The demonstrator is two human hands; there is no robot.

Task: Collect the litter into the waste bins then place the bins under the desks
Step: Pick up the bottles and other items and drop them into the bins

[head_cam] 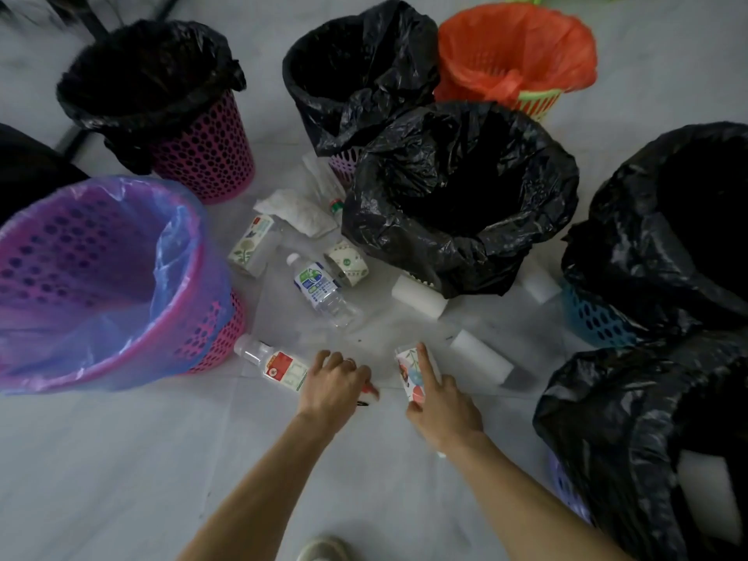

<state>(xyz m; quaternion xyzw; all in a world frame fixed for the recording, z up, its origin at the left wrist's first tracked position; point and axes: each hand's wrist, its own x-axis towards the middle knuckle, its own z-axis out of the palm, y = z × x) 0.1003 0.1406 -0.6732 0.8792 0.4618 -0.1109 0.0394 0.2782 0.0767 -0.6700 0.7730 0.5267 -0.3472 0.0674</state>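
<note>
Although early in the task, gripping litter both sides: left hand [332,384] curled round the red-label bottle [281,366] on the floor [121,479], right hand [443,404] pinching the patterned cup [413,374]. Uncollected between the bins [210,155]: water bottle [319,291], carton [251,247], tissue [295,212]; no bin placed under a desk yet. Bin rims crowding close on three sides, open floor nearside only.

Seven bag-lined waste bins [202,155]. Among them, at least three plastic bottles [319,289], two paper cups [348,263], three white cylinders [419,295] and two crumpled tissues [295,210].
</note>
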